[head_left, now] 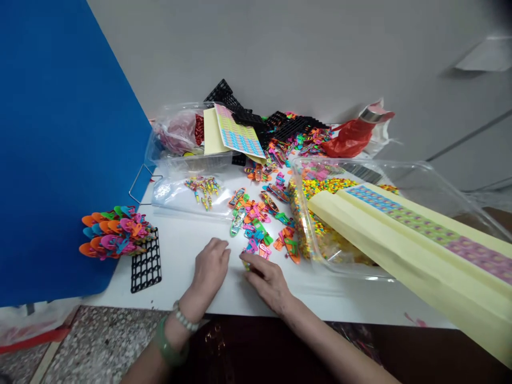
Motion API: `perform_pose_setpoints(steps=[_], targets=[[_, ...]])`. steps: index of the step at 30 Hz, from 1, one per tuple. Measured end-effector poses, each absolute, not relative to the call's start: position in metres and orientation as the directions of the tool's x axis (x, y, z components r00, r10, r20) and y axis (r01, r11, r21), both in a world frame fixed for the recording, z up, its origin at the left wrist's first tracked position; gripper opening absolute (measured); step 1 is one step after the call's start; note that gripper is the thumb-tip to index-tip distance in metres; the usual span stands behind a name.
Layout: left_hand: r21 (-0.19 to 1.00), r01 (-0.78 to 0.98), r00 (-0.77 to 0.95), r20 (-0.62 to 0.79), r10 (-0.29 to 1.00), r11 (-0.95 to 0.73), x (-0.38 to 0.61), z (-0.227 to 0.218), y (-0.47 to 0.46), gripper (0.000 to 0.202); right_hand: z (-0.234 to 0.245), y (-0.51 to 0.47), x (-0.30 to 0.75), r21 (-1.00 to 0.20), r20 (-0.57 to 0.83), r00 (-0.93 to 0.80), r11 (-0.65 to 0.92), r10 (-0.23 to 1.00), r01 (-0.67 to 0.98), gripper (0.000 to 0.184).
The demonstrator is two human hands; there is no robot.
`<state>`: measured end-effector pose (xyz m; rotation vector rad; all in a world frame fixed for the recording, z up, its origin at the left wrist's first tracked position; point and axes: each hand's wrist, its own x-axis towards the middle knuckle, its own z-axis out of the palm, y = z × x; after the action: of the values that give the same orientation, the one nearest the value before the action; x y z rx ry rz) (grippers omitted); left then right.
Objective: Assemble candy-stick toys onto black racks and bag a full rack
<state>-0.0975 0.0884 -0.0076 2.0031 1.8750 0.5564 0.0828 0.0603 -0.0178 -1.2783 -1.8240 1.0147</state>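
Left hand (211, 266): curled, palm down on white table (180, 248); cannot tell if it holds anything.
Right hand (267, 278): fingers narrow, grip unclear.
Heap of small multicoloured plastic toy skateboards (260, 221): 12 o'clock of both hands, meeting right fingertips.
Black plastic grid (146, 264): 9 o'clock.

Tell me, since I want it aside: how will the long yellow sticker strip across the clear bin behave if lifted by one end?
Probably floppy: the yellow sticker strip looks like thin, long paper, so it would likely sag. Likely light for its size. It overhangs the clear bin, so a nudge may slide it off.
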Motion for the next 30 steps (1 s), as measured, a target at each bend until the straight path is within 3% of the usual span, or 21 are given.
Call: perform_pose_setpoints(steps=[5, 7, 8, 10, 12, 15, 17, 19, 21, 23, 25, 28, 30], targets=[[0.421, 0.907, 0.017, -0.021, 1.000, -0.006, -0.053, -0.005, 0.145, 0.040, -0.016, 0.067, 0.108, -0.929, 0.003, -0.236, 0.089, 0.972, 0.358, 0.032], [0.483, 0.875, -0.011, -0.062, 0.998, 0.040, -0.050, -0.007, 0.158, 0.033, -0.012, 0.072, 0.108, -0.944, -0.016, -0.258, 0.070, 0.966, 0.321, 0.027], [0.574, 0.814, -0.050, -0.091, 0.995, 0.093, -0.052, -0.009, 0.161, 0.029, -0.011, 0.074, 0.107, -0.957, -0.031, -0.270, 0.049, 0.962, 0.286, 0.026], [0.778, 0.578, -0.144, -0.199, 0.969, 0.246, -0.060, -0.010, 0.161, 0.019, -0.012, 0.077, 0.105, -0.983, -0.081, -0.294, -0.028, 0.953, 0.179, 0.034], [0.865, 0.325, -0.177, -0.341, 0.923, 0.382, -0.072, -0.010, 0.152, 0.010, -0.016, 0.079, 0.102, -0.991, -0.134, -0.292, -0.119, 0.947, 0.069, 0.041], [0.861, -0.068, -0.104, -0.508, 0.855, 0.503, -0.090, -0.006, 0.131, 0.009, -0.022, 0.082, 0.096, -0.984, -0.179, -0.232, -0.173, 0.956, 0.044, 0.031], [0.778, -0.355, -0.049, -0.569, 0.821, 0.518, -0.099, -0.003, 0.117, 0.015, -0.020, 0.086, 0.092, -0.985, -0.138, -0.163, -0.119, 0.977, 0.122, 0.026], [0.733, -0.463, -0.048, -0.582, 0.811, 0.499, -0.105, -0.002, 0.107, 0.018, -0.015, 0.091, 0.089, -0.975, -0.036, -0.115, -0.009, 0.993, 0.224, 0.023], [0.787, -0.363, -0.111, -0.568, 0.816, 0.499, -0.109, -0.002, 0.101, 0.015, -0.008, 0.096, 0.087, -0.953, 0.073, -0.134, 0.109, 0.988, 0.283, 0.024], [0.862, -0.099, -0.221, -0.506, 0.834, 0.497, -0.113, -0.003, 0.100, 0.013, -0.005, 0.100, 0.085, -0.945, 0.103, -0.204, 0.160, 0.974, 0.286, 0.025], [0.858, 0.152, -0.302, -0.433, 0.849, 0.491, -0.117, -0.002, 0.100, 0.010, -0.007, 0.102, 0.083, -0.952, 0.044, -0.251, 0.117, 0.967, 0.282, 0.025], [0.834, 0.329, -0.341, -0.333, 0.879, 0.443, -0.123, 0.004, 0.101, 0.013, -0.011, 0.104, 0.079, -0.947, -0.069, -0.227, 0.008, 0.971, 0.322, 0.024], [0.765, 0.567, -0.334, -0.123, 0.934, 0.304, -0.125, 0.011, 0.099, 0.012, -0.011, 0.106, 0.074, -0.937, -0.078, -0.209, 0.000, 0.975, 0.350, 0.021]])
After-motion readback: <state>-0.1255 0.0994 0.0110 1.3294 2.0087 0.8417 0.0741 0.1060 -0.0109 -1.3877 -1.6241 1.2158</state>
